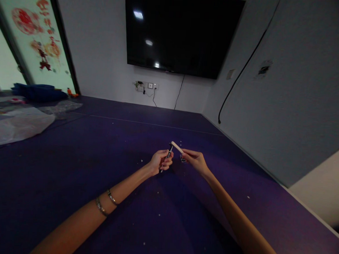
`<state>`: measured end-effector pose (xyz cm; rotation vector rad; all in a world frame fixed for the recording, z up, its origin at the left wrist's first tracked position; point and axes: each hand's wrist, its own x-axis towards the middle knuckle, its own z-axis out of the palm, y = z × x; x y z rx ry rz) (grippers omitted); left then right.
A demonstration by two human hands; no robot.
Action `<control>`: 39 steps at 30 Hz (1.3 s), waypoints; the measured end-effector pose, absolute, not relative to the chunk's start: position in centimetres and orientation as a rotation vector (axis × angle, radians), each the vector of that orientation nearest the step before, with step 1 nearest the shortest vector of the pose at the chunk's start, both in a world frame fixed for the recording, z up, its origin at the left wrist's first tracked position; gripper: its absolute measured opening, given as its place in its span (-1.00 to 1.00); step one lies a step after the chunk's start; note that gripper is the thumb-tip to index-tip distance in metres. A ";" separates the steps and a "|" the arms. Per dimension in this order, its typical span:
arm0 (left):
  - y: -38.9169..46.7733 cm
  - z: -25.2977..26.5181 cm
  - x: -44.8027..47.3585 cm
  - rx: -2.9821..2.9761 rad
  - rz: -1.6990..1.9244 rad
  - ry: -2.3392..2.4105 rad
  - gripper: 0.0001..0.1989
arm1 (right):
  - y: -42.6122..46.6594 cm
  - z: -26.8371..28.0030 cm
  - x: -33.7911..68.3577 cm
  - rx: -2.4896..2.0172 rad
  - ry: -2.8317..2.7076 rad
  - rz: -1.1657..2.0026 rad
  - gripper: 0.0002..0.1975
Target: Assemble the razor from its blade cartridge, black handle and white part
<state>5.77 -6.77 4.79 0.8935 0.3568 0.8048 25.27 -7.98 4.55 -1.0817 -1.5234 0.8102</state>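
Observation:
Wrapped around a slim dark-and-silver tool (169, 153), my left hand (159, 160) is closed, and most of the tool's handle is hidden by the fingers. The tool's kind is too small to make out. My right hand (195, 159) pinches a pale, straight stick (176, 146) by its lower end. The stick slants up to the left, and its far tip meets or lies just by the dark head of the tool; I cannot tell whether they touch. A small shiny object (182, 159) shows beside my right fingertips, partly hidden.
Small white bits lie scattered over the purple surface (122, 218). Crumpled clear plastic (25, 126) and a dark blue cloth bundle (38, 92) are at the far left. A television (184, 35) hangs on the wall ahead, and a black cable (244, 66) dangles at the right.

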 end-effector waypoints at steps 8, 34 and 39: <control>-6.5 5.0 5.6 0.940 0.799 0.374 -0.78 | -6.9 3.1 27.0 -1.139 -1.516 0.793 -0.55; -6.0 5.5 5.4 2.061 1.130 0.559 -0.78 | -11.4 11.8 26.4 -1.057 -2.004 0.616 -0.72; -6.1 5.7 5.2 2.105 1.142 0.580 -0.80 | -11.3 11.7 26.7 -1.053 -2.014 0.575 -0.74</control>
